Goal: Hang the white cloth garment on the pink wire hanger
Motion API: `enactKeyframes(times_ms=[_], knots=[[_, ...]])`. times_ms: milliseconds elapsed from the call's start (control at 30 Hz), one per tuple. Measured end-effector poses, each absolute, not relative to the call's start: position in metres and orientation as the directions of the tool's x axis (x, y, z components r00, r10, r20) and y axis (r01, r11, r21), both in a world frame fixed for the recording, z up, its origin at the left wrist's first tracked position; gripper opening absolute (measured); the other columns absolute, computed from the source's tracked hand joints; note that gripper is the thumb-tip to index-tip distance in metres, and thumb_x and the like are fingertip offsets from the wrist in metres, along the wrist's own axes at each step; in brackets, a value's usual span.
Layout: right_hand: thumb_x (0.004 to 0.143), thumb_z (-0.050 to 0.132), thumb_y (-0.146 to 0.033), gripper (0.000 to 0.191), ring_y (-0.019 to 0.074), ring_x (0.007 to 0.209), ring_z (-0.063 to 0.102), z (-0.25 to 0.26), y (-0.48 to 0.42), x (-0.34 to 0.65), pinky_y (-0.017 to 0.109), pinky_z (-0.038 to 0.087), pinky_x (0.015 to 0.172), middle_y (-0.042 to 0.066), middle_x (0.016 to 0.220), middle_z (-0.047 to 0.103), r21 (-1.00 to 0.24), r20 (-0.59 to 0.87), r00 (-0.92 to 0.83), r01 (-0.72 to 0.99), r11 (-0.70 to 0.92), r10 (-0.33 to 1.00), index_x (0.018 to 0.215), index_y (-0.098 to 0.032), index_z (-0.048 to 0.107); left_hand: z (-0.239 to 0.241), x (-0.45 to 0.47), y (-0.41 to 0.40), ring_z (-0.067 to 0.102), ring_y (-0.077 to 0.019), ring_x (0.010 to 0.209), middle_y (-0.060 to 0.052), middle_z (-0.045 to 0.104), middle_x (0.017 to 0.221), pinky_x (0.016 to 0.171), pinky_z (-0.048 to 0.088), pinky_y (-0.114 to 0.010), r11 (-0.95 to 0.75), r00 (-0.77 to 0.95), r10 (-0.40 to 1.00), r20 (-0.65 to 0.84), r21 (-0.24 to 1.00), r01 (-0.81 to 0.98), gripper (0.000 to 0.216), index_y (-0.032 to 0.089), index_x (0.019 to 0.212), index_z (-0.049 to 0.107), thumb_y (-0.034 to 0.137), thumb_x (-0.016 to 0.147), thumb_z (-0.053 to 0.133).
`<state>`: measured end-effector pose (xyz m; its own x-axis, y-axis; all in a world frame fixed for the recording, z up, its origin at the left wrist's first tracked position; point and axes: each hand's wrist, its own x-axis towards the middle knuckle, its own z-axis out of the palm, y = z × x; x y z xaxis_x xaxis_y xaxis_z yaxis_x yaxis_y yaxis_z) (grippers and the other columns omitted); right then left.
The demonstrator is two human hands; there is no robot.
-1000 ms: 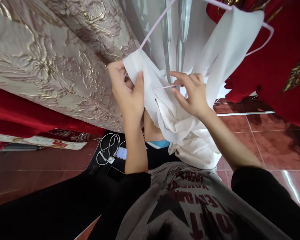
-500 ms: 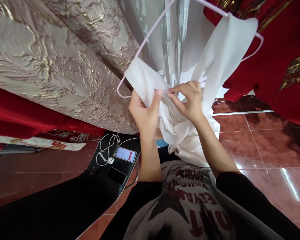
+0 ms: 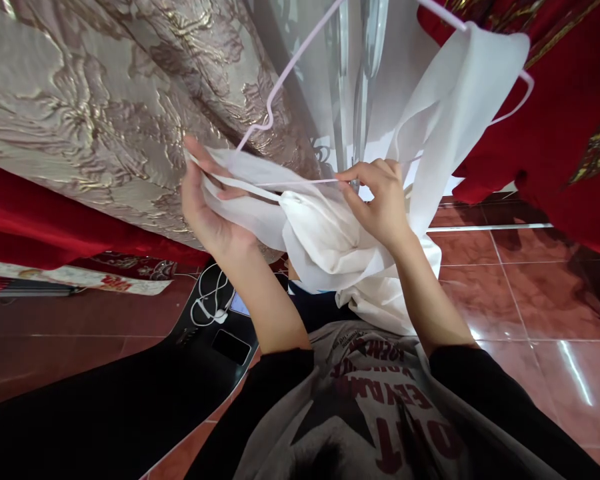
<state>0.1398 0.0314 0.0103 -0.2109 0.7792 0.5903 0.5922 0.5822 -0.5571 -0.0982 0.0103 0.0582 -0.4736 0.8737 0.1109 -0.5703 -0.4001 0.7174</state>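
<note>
A white garment (image 3: pixel 330 240) hangs in folds from a thin pale pink hanger (image 3: pixel 280 87). My left hand (image 3: pixel 205 207) grips a fold of the white cloth and holds it out to the left, near the hanger's left end. My right hand (image 3: pixel 380 200) pinches the hanger's lower bar together with the cloth at the middle. The other shoulder of the garment (image 3: pixel 460 93) sits over the hanger's right end, up at the top right.
A gold brocade fabric (image 3: pixel 90 107) hangs on the left over red cloth (image 3: pixel 40 227). Red embroidered garments (image 3: pixel 565 120) hang on the right. A black surface (image 3: pixel 130 393) below holds a phone (image 3: pixel 240 303) and a white cable (image 3: pixel 210 300). The floor (image 3: pixel 530 293) is red tile.
My left hand has moved left and pulled the white cloth out along the hanger's bar. My right hand has stayed at the middle of the bar.
</note>
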Motion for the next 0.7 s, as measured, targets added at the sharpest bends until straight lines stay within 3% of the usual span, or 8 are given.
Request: enactKeyframes(times_ms=[67, 133, 267, 400, 500, 567, 600, 700], knots=[[0.105, 0.047, -0.043, 0.031, 0.0165, 0.096, 0.059, 0.011, 0.031, 0.140, 0.046, 0.041, 0.112, 0.002, 0.098, 0.071, -0.561, 0.584, -0.213, 0.591, 0.579, 0.783, 0.107, -0.024, 0.072, 0.042, -0.091, 0.005, 0.065, -0.0087, 0.100, 0.004, 0.070, 0.139, 0.048, 0.042, -0.015, -0.396, -0.498, 0.864, 0.078, 0.715, -0.576, 0.034, 0.027, 0.104, 0.075, 0.017, 0.108, 0.043], [0.104, 0.049, -0.041, 0.029, 0.0169, 0.096, 0.059, 0.012, 0.029, 0.139, 0.046, 0.040, 0.112, 0.003, 0.098, 0.071, -0.569, 0.574, -0.218, 0.587, 0.576, 0.789, 0.108, -0.024, 0.072, 0.026, -0.073, 0.002, 0.063, -0.0088, 0.082, 0.000, 0.072, 0.135, 0.046, 0.039, -0.016, -0.363, -0.493, 0.869, 0.035, 0.721, -0.590, 0.026, 0.026, 0.106, 0.075, 0.017, 0.104, 0.050], [0.103, 0.051, -0.040, 0.028, 0.0162, 0.095, 0.060, 0.016, 0.025, 0.137, 0.044, 0.041, 0.111, 0.003, 0.098, 0.071, -0.587, 0.565, -0.221, 0.570, 0.575, 0.795, 0.108, -0.023, 0.072, 0.011, -0.031, 0.001, 0.046, -0.0072, 0.051, -0.007, 0.077, 0.106, 0.039, 0.025, -0.023, -0.316, -0.441, 0.897, 0.027, 0.737, -0.598, 0.028, 0.021, 0.099, 0.073, 0.035, 0.109, 0.051], [0.104, 0.051, -0.041, 0.029, 0.0165, 0.100, 0.064, 0.023, 0.017, 0.140, 0.046, 0.042, 0.112, 0.002, 0.106, 0.074, -0.573, 0.576, -0.238, 0.564, 0.595, 0.782, 0.112, -0.023, 0.073, 0.014, -0.014, 0.003, 0.038, -0.0065, 0.044, -0.002, 0.066, 0.083, 0.041, 0.024, -0.025, -0.389, -0.460, 0.881, 0.115, 0.729, -0.563, 0.033, 0.021, 0.084, 0.064, 0.043, 0.107, 0.058], [0.101, 0.059, -0.036, 0.024, 0.0185, 0.113, 0.069, 0.032, 0.008, 0.146, 0.047, 0.046, 0.114, 0.001, 0.118, 0.075, -0.589, 0.632, -0.280, 0.432, 0.683, 0.722, 0.117, -0.025, 0.074, 0.018, -0.016, 0.001, 0.030, -0.0052, 0.042, 0.000, 0.061, 0.080, 0.038, 0.022, -0.024, -0.392, -0.440, 0.887, 0.139, 0.730, -0.560, 0.038, 0.019, 0.080, 0.061, 0.037, 0.111, 0.049], [0.098, 0.064, -0.028, 0.022, 0.0186, 0.117, 0.071, 0.038, 0.001, 0.153, 0.044, 0.053, 0.109, -0.001, 0.119, 0.075, -0.609, 0.744, -0.141, 0.256, 0.751, 0.653, 0.116, -0.027, 0.075, 0.020, -0.019, 0.000, 0.029, -0.0051, 0.043, -0.001, 0.059, 0.080, 0.037, 0.023, -0.022, -0.398, -0.435, 0.887, 0.153, 0.730, -0.556, 0.041, 0.019, 0.078, 0.061, 0.033, 0.113, 0.045], [0.096, 0.066, -0.025, 0.022, 0.0178, 0.114, 0.072, 0.040, -0.002, 0.159, 0.041, 0.057, 0.105, -0.002, 0.117, 0.075, -0.594, 0.798, 0.016, 0.194, 0.781, 0.602, 0.114, -0.029, 0.076, 0.020, -0.019, 0.000, 0.030, -0.0053, 0.043, -0.001, 0.059, 0.080, 0.037, 0.024, -0.021, -0.402, -0.436, 0.886, 0.157, 0.728, -0.555, 0.041, 0.019, 0.078, 0.061, 0.033, 0.113, 0.046], [0.090, 0.069, -0.018, 0.032, 0.0165, 0.124, 0.067, 0.038, -0.008, 0.182, 0.039, 0.054, 0.115, -0.004, 0.124, 0.071, -0.592, 0.760, 0.504, 0.275, 0.758, 0.411, 0.118, -0.032, 0.075, 0.020, -0.019, 0.001, 0.031, -0.0050, 0.044, -0.003, 0.059, 0.080, 0.036, 0.023, -0.022, -0.402, -0.434, 0.887, 0.156, 0.722, -0.563, 0.037, 0.019, 0.076, 0.062, 0.039, 0.108, 0.057]])
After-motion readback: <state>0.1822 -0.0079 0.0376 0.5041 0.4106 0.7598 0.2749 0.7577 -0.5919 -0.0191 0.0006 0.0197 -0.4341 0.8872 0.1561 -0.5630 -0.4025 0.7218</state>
